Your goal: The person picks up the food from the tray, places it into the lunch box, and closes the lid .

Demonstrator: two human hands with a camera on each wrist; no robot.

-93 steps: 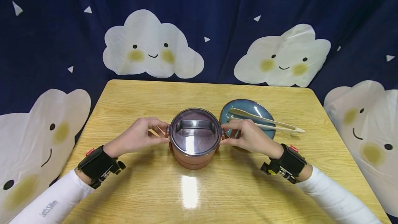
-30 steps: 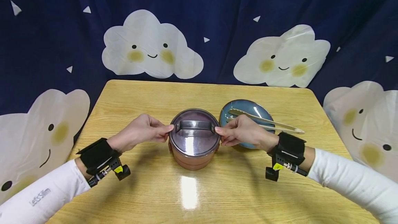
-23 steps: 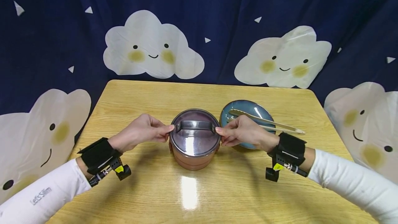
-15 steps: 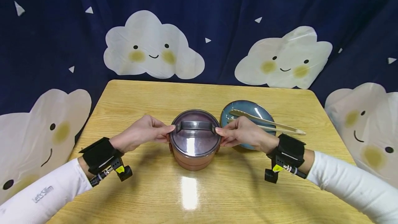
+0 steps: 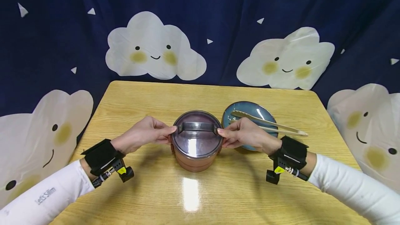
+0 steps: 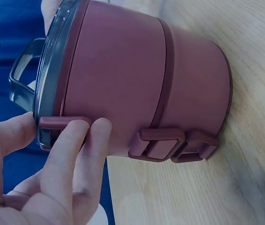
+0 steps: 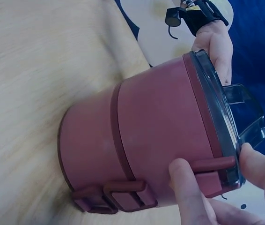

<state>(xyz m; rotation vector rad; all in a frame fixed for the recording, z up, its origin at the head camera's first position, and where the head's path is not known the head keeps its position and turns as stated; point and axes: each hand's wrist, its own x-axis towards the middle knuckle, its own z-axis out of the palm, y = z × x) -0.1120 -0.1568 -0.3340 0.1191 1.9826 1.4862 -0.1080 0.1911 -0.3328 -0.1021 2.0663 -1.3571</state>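
Note:
A round reddish-brown stacked lunch box [image 5: 194,162] stands upright on the table, topped by a dark see-through lid [image 5: 197,145] with a raised handle. My left hand [image 5: 145,134] pinches its left side at the rim: the thumb presses the lid's edge, and fingertips lie against the upper latch [image 6: 62,123]. On the opposite side my right hand [image 5: 247,134] does likewise, thumb on the lid edge and a finger by the upper right latch [image 7: 212,164]. In both wrist views, more latches show lower down the box.
A blue plate [image 5: 239,108] lies right of the lunch box, partly behind my right hand. Tongs [image 5: 281,126] rest across it, their end reaching past its rim. The wooden table [image 5: 140,197] backs onto a dark blue curtain [image 5: 218,9] with cloud faces.
Since the earliest frame, both hands have turned so that the thumbs sit on top of the lid's edge with fingers below. Over the last second they hold nearly still, and the lunch box stays put.

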